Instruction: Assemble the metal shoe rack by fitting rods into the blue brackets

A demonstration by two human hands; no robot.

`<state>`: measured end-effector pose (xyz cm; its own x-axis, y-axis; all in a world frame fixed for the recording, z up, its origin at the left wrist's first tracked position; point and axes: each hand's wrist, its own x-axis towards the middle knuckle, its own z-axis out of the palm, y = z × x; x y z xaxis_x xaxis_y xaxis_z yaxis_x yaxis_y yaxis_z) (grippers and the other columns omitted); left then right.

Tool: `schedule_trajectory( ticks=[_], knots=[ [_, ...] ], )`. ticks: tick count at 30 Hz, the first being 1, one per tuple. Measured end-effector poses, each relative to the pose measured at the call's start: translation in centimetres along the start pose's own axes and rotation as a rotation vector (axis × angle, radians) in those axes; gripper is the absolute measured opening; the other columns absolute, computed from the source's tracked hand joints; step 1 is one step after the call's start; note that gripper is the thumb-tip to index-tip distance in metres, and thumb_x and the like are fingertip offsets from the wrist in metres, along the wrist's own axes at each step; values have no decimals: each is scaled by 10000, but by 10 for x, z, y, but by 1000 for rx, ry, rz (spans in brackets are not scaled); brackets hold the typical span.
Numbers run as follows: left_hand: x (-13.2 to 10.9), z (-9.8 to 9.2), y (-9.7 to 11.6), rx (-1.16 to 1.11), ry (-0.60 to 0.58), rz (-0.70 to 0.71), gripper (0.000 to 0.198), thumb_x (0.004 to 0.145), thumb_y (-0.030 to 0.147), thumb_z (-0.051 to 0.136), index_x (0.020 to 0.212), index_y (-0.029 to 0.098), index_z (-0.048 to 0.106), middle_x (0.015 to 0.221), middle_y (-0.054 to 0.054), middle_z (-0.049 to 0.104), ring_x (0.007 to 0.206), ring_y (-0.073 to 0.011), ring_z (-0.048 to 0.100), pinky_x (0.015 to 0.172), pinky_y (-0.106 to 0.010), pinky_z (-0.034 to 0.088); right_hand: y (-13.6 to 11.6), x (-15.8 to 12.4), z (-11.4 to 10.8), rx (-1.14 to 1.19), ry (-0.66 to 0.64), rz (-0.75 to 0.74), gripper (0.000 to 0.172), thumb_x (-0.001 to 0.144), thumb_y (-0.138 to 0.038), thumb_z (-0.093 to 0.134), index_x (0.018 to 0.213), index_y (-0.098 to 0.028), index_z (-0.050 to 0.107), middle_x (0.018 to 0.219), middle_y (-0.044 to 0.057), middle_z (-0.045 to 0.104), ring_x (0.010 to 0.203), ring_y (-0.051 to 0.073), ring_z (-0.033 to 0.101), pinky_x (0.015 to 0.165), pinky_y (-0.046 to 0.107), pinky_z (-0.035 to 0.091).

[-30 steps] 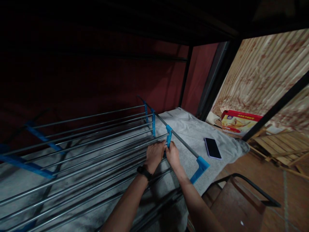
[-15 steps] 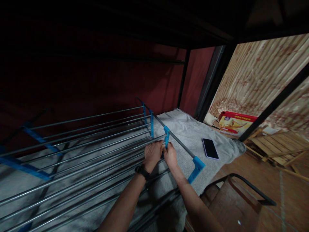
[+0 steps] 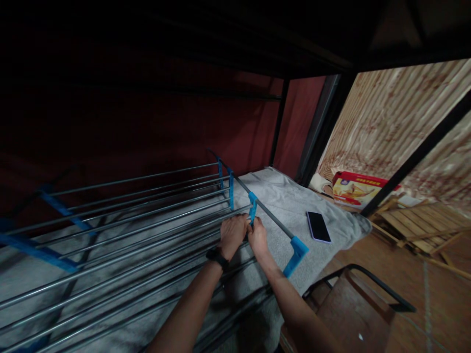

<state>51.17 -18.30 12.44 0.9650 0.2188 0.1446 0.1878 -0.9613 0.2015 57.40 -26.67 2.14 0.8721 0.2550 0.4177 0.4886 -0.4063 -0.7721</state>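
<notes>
A metal rack [image 3: 121, 220] of several grey rods with blue plastic joints lies on a grey towel [image 3: 290, 201] on a low bed. My left hand [image 3: 232, 234], with a black wristband, is closed round the rod ends just left of a blue connector [image 3: 252, 208]. My right hand [image 3: 257, 238] is closed on the lower end of that same blue connector. Both hands touch each other at the connector. A grey cross rod runs from there to a blue corner piece [image 3: 295, 253].
A dark phone [image 3: 318, 226] lies on the towel to the right. A red box [image 3: 356, 187] stands beyond the bed. Wooden slats [image 3: 415, 225] lie on the floor at right. A dark chair [image 3: 353, 304] stands below right. A black bed frame post [image 3: 327, 122] rises behind.
Both hands stay clamped at the blue connector. The view has drifted slightly, so the rack and phone sit a little further left and up in the picture.
</notes>
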Motion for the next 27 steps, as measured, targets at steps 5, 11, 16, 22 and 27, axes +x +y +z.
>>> schedule_trajectory(
  ticks=[5, 11, 16, 22, 27],
  knots=[
    [-22, 0, -2, 54, 68, 96, 408, 973, 256, 462, 1366, 146, 470, 1342, -162, 568, 1251, -246, 536, 1062, -366, 420, -2, -3, -2, 103, 27, -9, 290, 790, -125, 443, 1033, -174, 592, 1019, 115, 601, 951, 244, 607, 873, 395, 502],
    [-57, -21, -13, 177, 319, 251, 448, 970, 131, 352, 1403, 208, 440, 1411, -131, 505, 1318, -258, 447, 1136, -438, 340, -22, 9, -14, 271, 161, -37, 496, 805, -147, 404, 1286, -183, 523, 1290, 123, 577, 1244, 238, 503, 1086, 451, 389],
    [-33, -50, -10, 162, 313, 107, 397, 993, 244, 375, 1377, 165, 439, 1335, -142, 542, 1226, -272, 520, 1024, -396, 429, -45, 32, -24, 347, 128, -97, 421, 851, -238, 436, 1245, -178, 571, 1231, 93, 624, 1226, 236, 527, 1109, 430, 369],
    [-13, -53, -6, 142, 123, 116, 402, 996, 192, 330, 1367, 275, 459, 1134, -70, 647, 951, -197, 660, 766, -302, 489, -51, 45, -31, 344, 82, -131, 396, 868, -249, 467, 1247, -223, 579, 1170, 50, 659, 1208, 215, 547, 1115, 411, 370],
    [-12, -57, -7, 137, 91, 143, 478, 981, 168, 334, 1428, 319, 410, 1104, -68, 664, 916, -200, 666, 739, -309, 482, -46, 52, -34, 347, 35, -140, 371, 881, -267, 493, 1239, -248, 588, 1097, 30, 687, 1156, 218, 585, 1099, 414, 391]
  ],
)
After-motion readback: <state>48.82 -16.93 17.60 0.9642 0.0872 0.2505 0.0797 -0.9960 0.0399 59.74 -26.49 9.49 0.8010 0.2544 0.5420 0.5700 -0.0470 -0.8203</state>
